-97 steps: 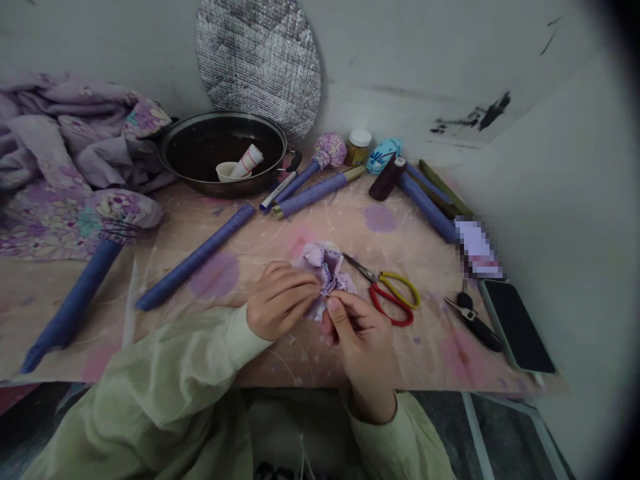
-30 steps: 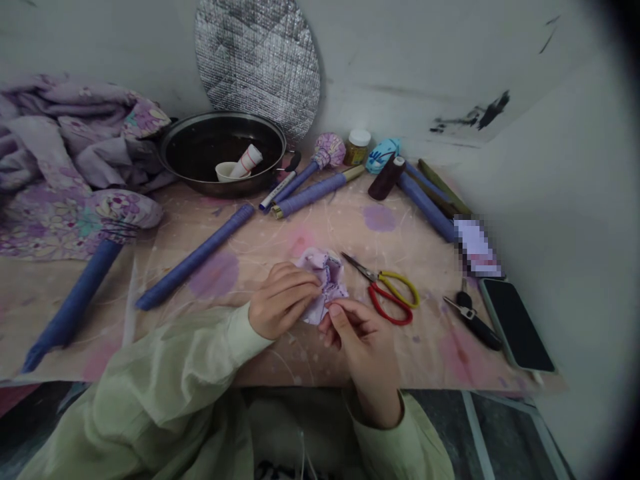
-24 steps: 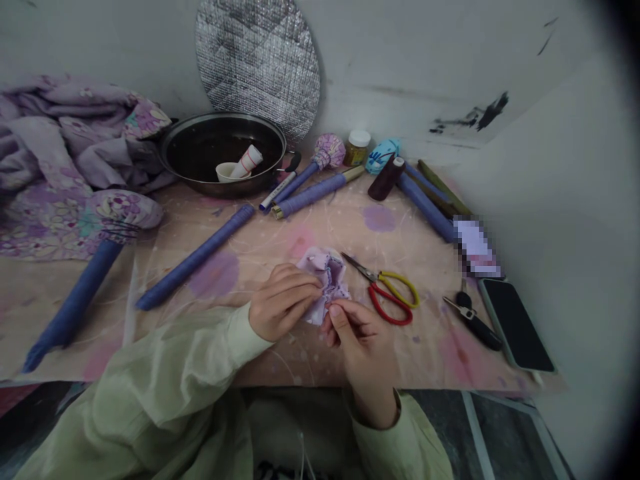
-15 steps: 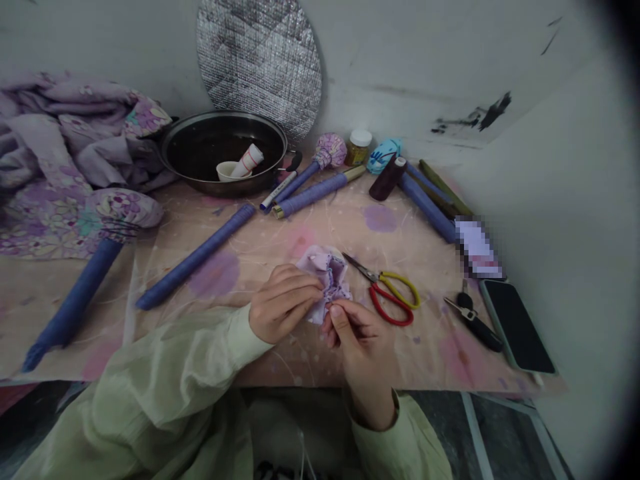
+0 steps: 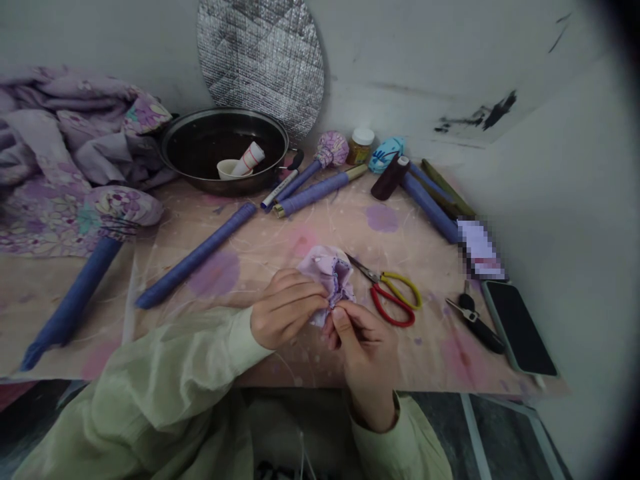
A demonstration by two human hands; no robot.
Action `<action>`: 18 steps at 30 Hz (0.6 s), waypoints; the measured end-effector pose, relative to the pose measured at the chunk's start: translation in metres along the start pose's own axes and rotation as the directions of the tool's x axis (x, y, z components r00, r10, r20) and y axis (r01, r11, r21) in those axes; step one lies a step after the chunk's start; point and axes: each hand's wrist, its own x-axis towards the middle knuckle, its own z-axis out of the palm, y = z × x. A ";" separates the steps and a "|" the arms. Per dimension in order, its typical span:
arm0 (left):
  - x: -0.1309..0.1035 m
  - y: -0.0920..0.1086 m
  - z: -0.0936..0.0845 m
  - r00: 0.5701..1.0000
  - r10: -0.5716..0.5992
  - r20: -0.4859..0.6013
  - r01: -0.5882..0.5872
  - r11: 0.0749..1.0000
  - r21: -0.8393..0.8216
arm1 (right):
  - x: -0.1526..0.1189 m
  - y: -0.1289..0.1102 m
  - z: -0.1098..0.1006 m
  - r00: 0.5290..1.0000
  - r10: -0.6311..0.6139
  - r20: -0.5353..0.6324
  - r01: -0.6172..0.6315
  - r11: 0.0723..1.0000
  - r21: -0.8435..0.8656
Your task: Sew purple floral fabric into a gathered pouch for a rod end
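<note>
Between my hands, just above the table, is a small piece of lilac cloth (image 5: 323,261), gathered into a pouch-like shape with dark stitching along its open edge. My left hand (image 5: 287,308) pinches the cloth's left side near that edge. At its lower right edge, my right hand (image 5: 363,337) holds the fabric between thumb and forefinger. The fingertips nearly meet, and whether a needle or thread is among them is too small to tell. Right beside the cloth lie scissors (image 5: 383,283) with one red and one yellow handle, their tips pointing toward it.
A dark pan (image 5: 225,183) stands at the back, holding a small cup. Blue-wrapped sticks (image 5: 195,257) lie on the table, one with a cloth-covered head (image 5: 127,207). A thread spool (image 5: 387,183), keys (image 5: 475,323) and a phone (image 5: 520,327) are at the right, near the wall.
The fingertips have drawn slightly closer together at the cloth's edge, and the cloth has turned a little. Both hands keep their hold. The whole view has shifted very slightly.
</note>
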 end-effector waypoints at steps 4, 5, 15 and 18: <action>0.001 -0.002 -0.001 1.000 -0.010 -0.016 0.011 1.000 0.005 | 0.001 0.001 0.003 1.000 0.019 -0.008 -0.018 0.998 0.062; 0.001 -0.003 -0.001 1.000 -0.017 -0.024 0.017 1.000 -0.001 | 0.001 0.001 0.003 1.000 0.025 -0.007 -0.024 0.997 0.077; 0.003 -0.005 0.004 0.984 -0.164 -0.071 0.156 0.983 -0.099 | 0.003 0.001 -0.002 0.997 0.081 -0.013 -0.080 0.993 0.087; 0.002 -0.004 0.007 0.980 -0.184 -0.076 0.173 0.975 -0.137 | 0.002 0.001 -0.001 0.998 0.060 -0.008 -0.060 0.997 0.050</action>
